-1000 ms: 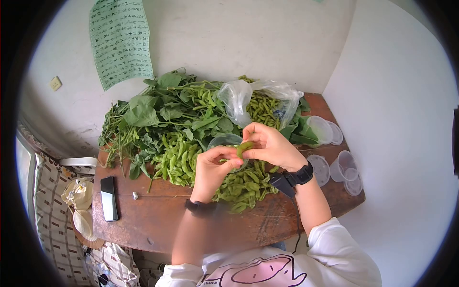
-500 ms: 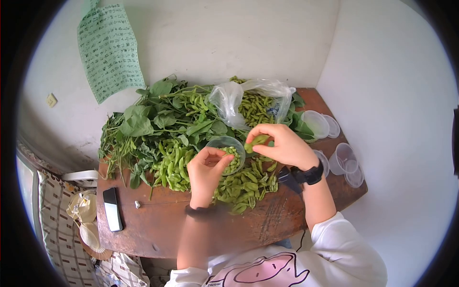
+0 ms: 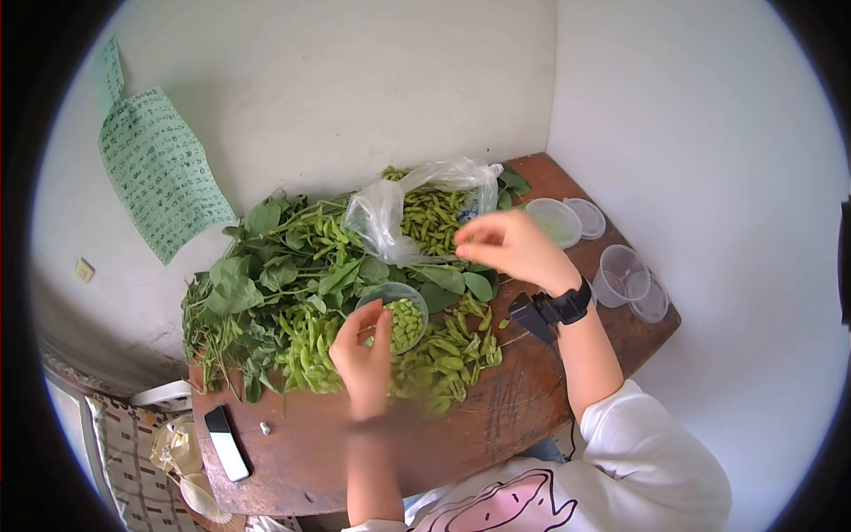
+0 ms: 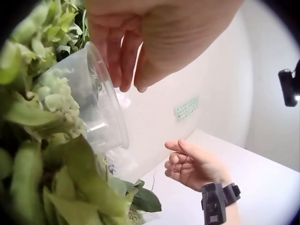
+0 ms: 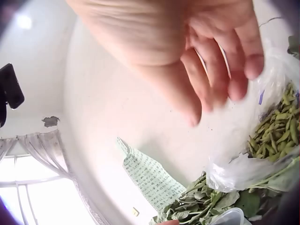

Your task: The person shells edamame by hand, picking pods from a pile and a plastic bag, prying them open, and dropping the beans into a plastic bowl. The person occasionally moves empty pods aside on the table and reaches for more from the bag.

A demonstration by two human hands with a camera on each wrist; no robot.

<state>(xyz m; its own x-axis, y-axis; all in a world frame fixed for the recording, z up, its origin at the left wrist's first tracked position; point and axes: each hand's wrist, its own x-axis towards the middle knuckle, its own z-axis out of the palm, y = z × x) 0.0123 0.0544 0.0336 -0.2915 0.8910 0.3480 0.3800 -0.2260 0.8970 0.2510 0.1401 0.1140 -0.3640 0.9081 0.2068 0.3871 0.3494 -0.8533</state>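
Note:
In the head view my left hand (image 3: 363, 355) is beside a clear plastic tub (image 3: 417, 297) of shelled green soybeans (image 3: 406, 324). The left wrist view has its fingers reaching down by the tub's rim, nothing visible between them. My right hand (image 3: 523, 250) hovers farther right, near the clear plastic bag (image 3: 377, 217) of soybean pods (image 3: 432, 226). Loosely bent and spread, its fingers (image 5: 215, 79) hold nothing in the right wrist view. Bright green pods (image 3: 306, 355) are heaped left of the tub, and a duller green pile (image 3: 452, 350) lies to its right.
Leafy soybean plants (image 3: 239, 288) cover the back left of the wooden table (image 3: 496, 421). Along the right edge are plastic lids (image 3: 585, 217) and an upright empty tub (image 3: 622, 275). A phone (image 3: 228, 443) and a small white object (image 3: 265, 428) lie front left.
The soybean pod held in both hands, then in the right alone, is out of the fingers. My right hand has moved away from the tub toward the bag. The head view has shifted right.

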